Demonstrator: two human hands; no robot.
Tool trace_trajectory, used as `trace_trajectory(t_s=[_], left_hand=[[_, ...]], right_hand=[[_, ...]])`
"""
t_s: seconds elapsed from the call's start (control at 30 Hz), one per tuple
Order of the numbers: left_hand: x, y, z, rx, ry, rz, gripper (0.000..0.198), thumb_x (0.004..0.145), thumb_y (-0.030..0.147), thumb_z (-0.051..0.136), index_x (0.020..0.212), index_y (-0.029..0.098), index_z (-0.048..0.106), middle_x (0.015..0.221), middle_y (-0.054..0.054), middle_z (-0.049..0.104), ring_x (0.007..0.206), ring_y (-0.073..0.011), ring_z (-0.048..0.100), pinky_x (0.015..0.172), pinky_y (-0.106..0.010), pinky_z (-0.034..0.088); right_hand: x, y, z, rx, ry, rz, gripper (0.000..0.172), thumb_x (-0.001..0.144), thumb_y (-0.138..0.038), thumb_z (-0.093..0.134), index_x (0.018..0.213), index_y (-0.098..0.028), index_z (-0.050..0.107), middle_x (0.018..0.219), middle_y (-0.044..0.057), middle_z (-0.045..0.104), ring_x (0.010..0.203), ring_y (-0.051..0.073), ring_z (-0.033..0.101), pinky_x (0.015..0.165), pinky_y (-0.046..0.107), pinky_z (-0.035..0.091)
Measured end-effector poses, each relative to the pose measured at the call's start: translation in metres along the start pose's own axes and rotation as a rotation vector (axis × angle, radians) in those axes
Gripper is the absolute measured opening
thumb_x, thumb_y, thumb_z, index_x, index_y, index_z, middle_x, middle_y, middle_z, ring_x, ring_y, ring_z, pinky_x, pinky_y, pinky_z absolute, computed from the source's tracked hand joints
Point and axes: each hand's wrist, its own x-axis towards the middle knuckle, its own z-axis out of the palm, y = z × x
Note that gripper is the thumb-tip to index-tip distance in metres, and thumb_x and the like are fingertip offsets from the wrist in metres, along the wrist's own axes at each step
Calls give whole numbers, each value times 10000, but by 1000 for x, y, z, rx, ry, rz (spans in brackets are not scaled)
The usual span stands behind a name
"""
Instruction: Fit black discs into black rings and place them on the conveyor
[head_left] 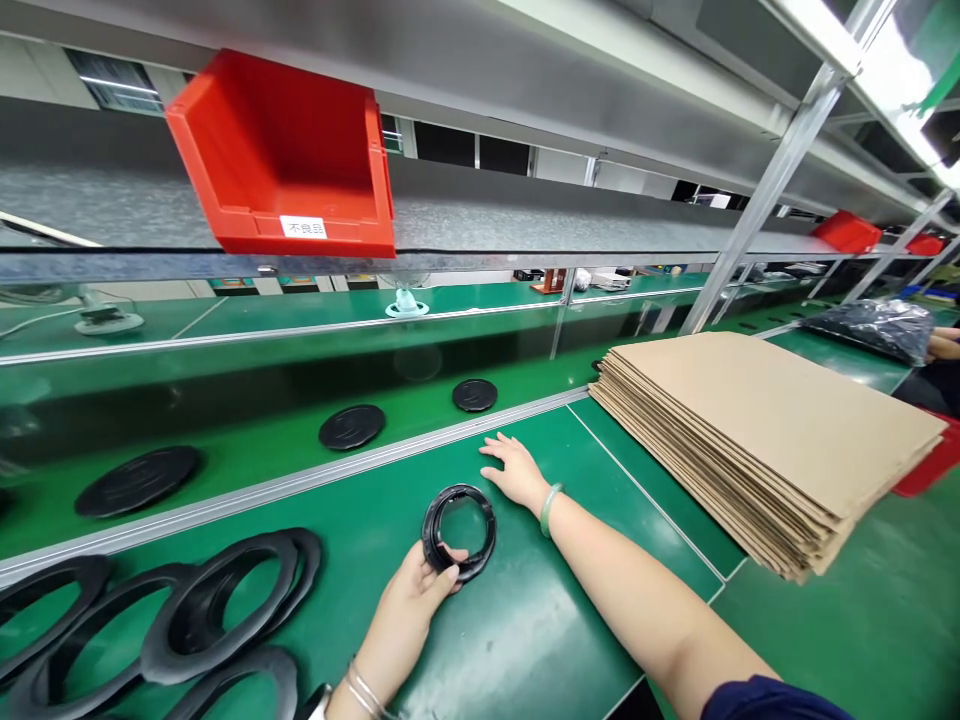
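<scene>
My left hand (420, 590) is closed round the lower edge of a black ring (489, 530), thumb on the near side and fingers through the opening. The ring is held tilted over the green tabletop (517, 640). To its upper right, my right hand (516, 470) reaches forward with fingers spread and holds nothing. That hand is near the metal rail between tabletop and green belt. Nearest to it on the belt lies a round black disc (475, 395). Another black disc (352, 427) and a larger-looking black disc (139, 481) lie further left.
Several larger black rings (217, 610) lie overlapping at the lower left. A stack of flat brown cardboard (772, 420) stands at the right. Above the belt, a red bin (300, 160) sits on a grey shelf (525, 220). At far right, another person's hand (943, 345) touches a dark plastic bag (874, 328).
</scene>
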Motion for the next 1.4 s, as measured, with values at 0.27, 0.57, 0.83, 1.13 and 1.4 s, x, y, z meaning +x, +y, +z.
trace_trajectory(t_s=[0.27, 0.57, 0.83, 1.13, 1.4], left_hand=[[-1, 6, 2, 55, -25, -18, 603, 613, 582, 811, 1016, 170, 631, 1057, -148, 757, 1004, -314, 693, 857, -425, 553], [-2, 0, 0, 60, -41, -10, 533, 660, 549, 802, 1010, 182, 642, 1049, -133, 749, 999, -303, 690, 888, -421, 544], [-2, -2, -1, 88, -48, -4, 499, 667, 527, 804, 991, 182, 646, 1032, -123, 747, 1029, -301, 682, 967, -438, 516], [-4, 5, 2, 78, -29, -28, 575, 609, 533, 829, 1009, 171, 630, 1043, -137, 757, 1026, -305, 688, 980, -436, 511], [-5, 5, 2, 81, -33, -27, 561, 615, 515, 824, 1013, 171, 627, 1042, -143, 760, 1022, -304, 694, 972, -429, 519]], right_hand=[[0, 3, -6, 36, -30, -32, 359, 838, -243, 704, 1196, -262, 700, 1427, 52, 559, 1439, 254, 378, 1210, 525, 219], [3, 7, -13, 31, -79, -76, 355, 849, -242, 700, 1204, -250, 699, 1424, 49, 564, 1438, 241, 380, 1220, 486, 230], [4, 10, -14, 31, -102, -90, 367, 854, -247, 700, 1222, -252, 691, 1433, 50, 555, 1439, 253, 378, 1218, 504, 230], [5, 12, -13, 14, -103, -95, 371, 852, -242, 706, 1223, -246, 693, 1433, 51, 555, 1437, 257, 380, 1224, 493, 230], [5, 12, -12, 8, -96, -101, 372, 851, -237, 711, 1222, -240, 693, 1426, 48, 562, 1433, 252, 386, 1224, 485, 239]])
